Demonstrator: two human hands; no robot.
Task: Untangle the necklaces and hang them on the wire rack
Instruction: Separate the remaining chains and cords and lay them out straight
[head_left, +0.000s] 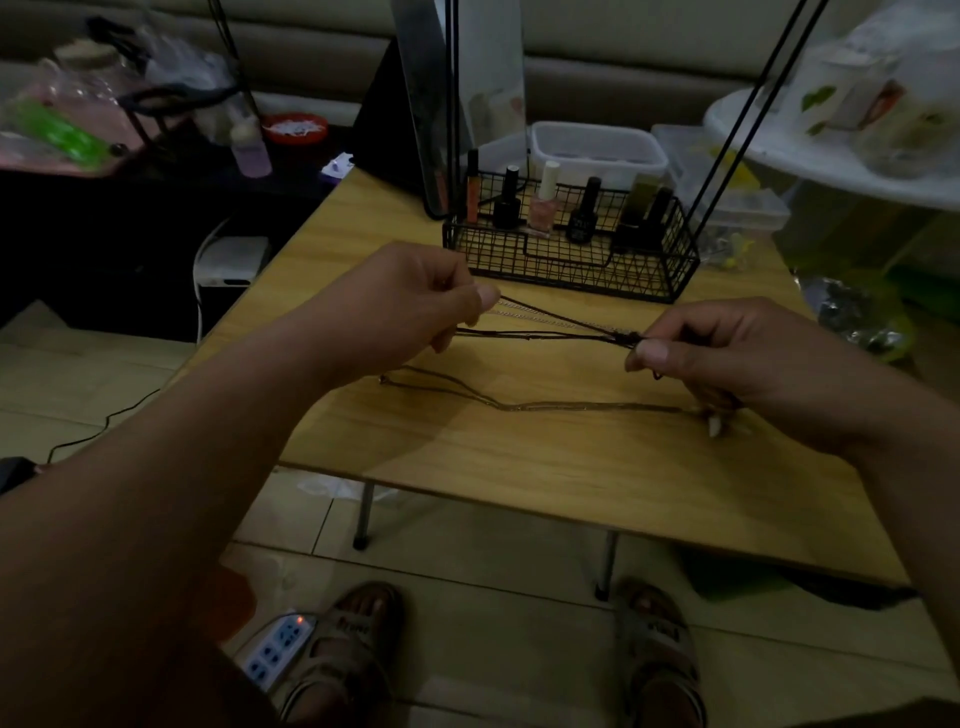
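Where the feet stand: tiled floor at 6 o'clock, with sandals (343, 639) and a power strip (275, 644) at 7 o'clock.
Desk: the wooden desk (571, 478) fills the middle, its near edge just beyond the feet.
Loose necklace: a thin loose necklace (545, 405) lies slack on the desk, running from centre toward 3 o'clock and ending under the right hand by a pale pendant (716, 426). Whether it joins the held bunch I cannot tell.
Right hand: the right hand (727, 353), at 3 o'clock, has thumb and forefinger pinching the point where the strands converge, seemingly the tangle.
Left hand: the left hand (415, 296), at 10 o'clock, pinches the fanned-out ends between thumb and forefinger.
Held necklaces: the held necklaces (550, 332), dark cords plus a fine pale chain, are stretched between the hands just above the desk.
Step in hand: probably separating the strands. Slackening first should help, since a taut pull likely tightens the knot. Keep the right hand steady and let the left work one strand back through. The chain looks finest, so treat it gently.
Wire rack: the wire rack (566, 265) sits on the desk at 12 o'clock with nail polish bottles (543, 200) in it. Nothing visibly hangs from its rods.
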